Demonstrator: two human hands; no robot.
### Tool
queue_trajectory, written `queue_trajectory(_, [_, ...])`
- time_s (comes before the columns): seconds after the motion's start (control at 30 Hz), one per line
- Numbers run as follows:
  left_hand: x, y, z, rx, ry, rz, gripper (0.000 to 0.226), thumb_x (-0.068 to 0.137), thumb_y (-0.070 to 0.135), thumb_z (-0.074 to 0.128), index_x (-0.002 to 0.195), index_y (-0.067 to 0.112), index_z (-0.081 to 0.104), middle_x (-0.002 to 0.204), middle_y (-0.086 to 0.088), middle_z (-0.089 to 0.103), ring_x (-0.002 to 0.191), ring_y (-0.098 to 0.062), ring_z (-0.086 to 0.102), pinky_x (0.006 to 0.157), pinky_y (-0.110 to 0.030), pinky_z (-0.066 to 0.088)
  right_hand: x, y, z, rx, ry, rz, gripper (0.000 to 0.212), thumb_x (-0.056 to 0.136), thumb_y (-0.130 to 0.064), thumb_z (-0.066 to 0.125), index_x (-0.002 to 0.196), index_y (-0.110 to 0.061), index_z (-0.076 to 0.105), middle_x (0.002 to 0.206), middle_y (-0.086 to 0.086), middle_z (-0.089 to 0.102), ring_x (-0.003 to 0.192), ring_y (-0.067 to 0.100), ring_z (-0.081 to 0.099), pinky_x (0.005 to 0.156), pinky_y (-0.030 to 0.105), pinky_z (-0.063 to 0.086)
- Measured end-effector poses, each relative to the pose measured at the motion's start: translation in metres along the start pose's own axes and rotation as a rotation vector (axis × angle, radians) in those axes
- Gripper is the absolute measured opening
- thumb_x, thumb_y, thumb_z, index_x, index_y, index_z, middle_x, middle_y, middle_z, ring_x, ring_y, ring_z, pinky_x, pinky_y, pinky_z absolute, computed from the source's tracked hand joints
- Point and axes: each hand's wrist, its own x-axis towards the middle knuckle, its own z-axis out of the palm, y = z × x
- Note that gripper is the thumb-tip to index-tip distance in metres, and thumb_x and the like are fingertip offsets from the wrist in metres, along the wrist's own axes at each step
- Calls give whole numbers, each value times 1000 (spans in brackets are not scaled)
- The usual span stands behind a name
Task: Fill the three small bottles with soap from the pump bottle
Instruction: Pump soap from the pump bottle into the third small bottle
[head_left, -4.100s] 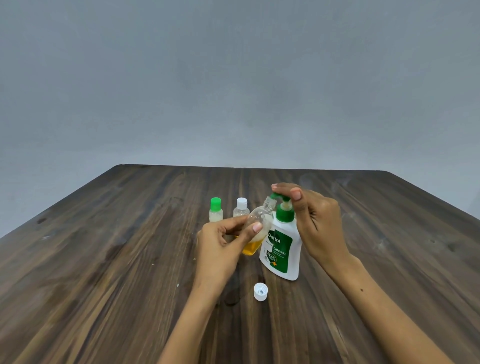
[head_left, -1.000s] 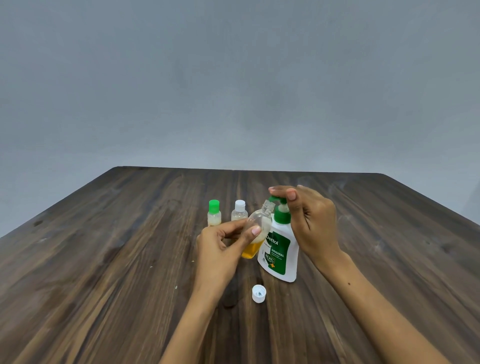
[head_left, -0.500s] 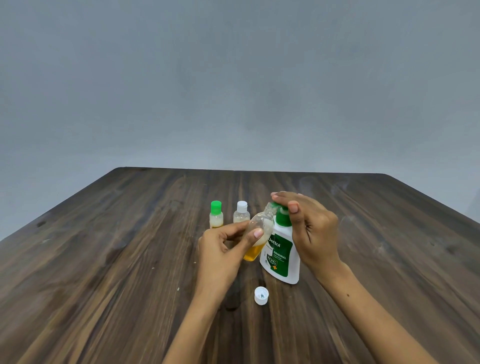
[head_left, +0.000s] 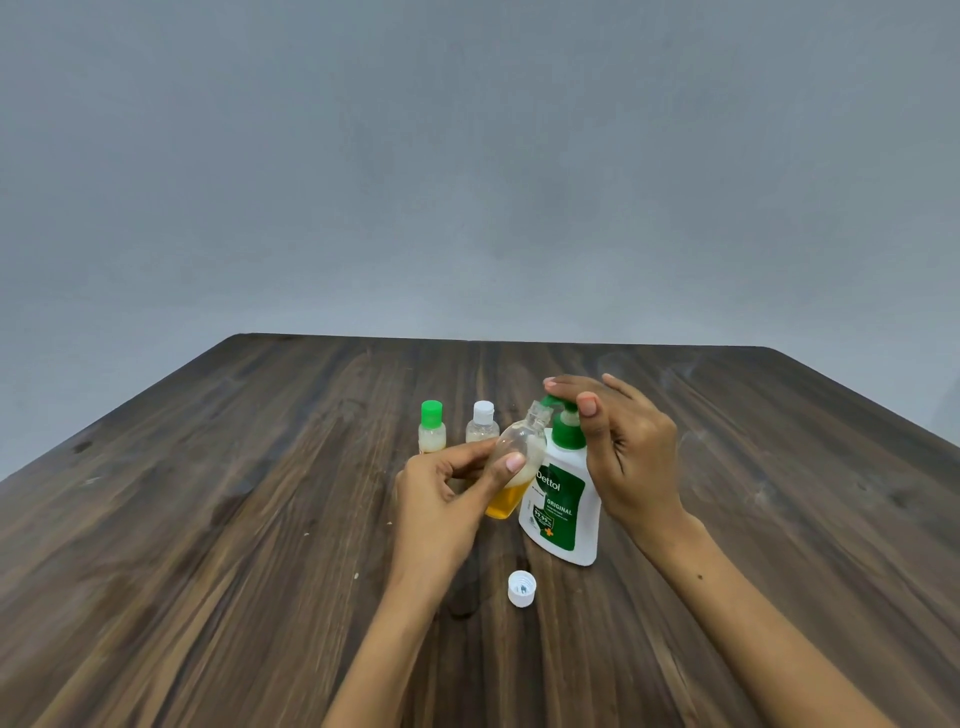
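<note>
A white pump bottle (head_left: 563, 512) with a green label and green pump stands mid-table. My right hand (head_left: 626, 452) lies over the pump head, fingers straight on top of it. My left hand (head_left: 447, 491) pinches a clear small bottle (head_left: 517, 457), uncapped and tilted, its mouth right under the pump spout; amber soap sits in its lower part. Its white cap (head_left: 521, 587) lies on the table in front of the pump bottle. Behind stand a green-capped small bottle (head_left: 431, 427) and a white-capped small bottle (head_left: 482, 422), both closed.
The dark wooden table (head_left: 234, 545) runs to a far edge against a plain grey wall. A small wet smear (head_left: 460, 605) marks the wood left of the loose cap.
The pump head has risen again after being pressed down half a second ago; my right hand rose with it. The tilted small bottle stays at the spout.
</note>
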Motion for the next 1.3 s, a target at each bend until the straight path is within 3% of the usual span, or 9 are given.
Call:
queue_trajectory(0.13, [-1,0,0,-1,-3,10,17,80,21,76,93,32,74,85,24,74,89,6,68,73,-9,50,1,-2,2,14,13,26,63,104,-45,25,97,-8,75,101,0,74,95,12,69,98,34,45])
queue_trajectory(0.33, [0,-3,2,-20,4,-9,23,74,33,74,96,27,76,90,17,76,91,1,70,79,-15,53,-7,-2,5,38,32,53,60,104,-44,27,96,-9,75,99,-3,73,96,10,68,94,38,49])
queue_trajectory(0.43, [-1,-2,2,-5,-4,-1,20,77,28,75,97,26,76,88,21,75,90,4,69,77,-12,52,2,-1,3,26,16,33,62,104,-45,25,96,-10,75,98,-2,74,94,10,69,95,35,47])
queue_trajectory(0.6, [-1,-3,1,-20,-3,1,31,71,36,73,98,23,76,89,19,75,90,3,69,75,-11,51,-2,-2,6,37,31,62,63,104,-47,26,93,-10,75,95,-2,74,91,9,68,93,34,49])
queue_trajectory(0.87, [-1,-1,3,-29,-10,-3,21,75,31,74,96,27,76,88,20,75,90,3,69,78,-13,53,4,-3,1,28,10,37,63,104,-47,25,96,-10,75,99,-2,74,94,9,68,95,34,47])
queue_trajectory(1.07, [-1,-1,1,-9,-11,-6,17,77,28,75,93,30,75,86,23,74,89,5,69,74,-10,50,-8,-4,7,77,40,85,59,104,-45,29,94,-8,75,97,-2,74,93,11,68,81,47,54])
queue_trajectory(1.3, [-4,0,2,-23,-2,-10,26,73,33,73,97,24,76,89,19,75,89,4,69,75,-10,50,-1,-6,2,26,31,38,62,104,-46,25,99,-9,74,103,-1,74,98,12,68,94,40,49])
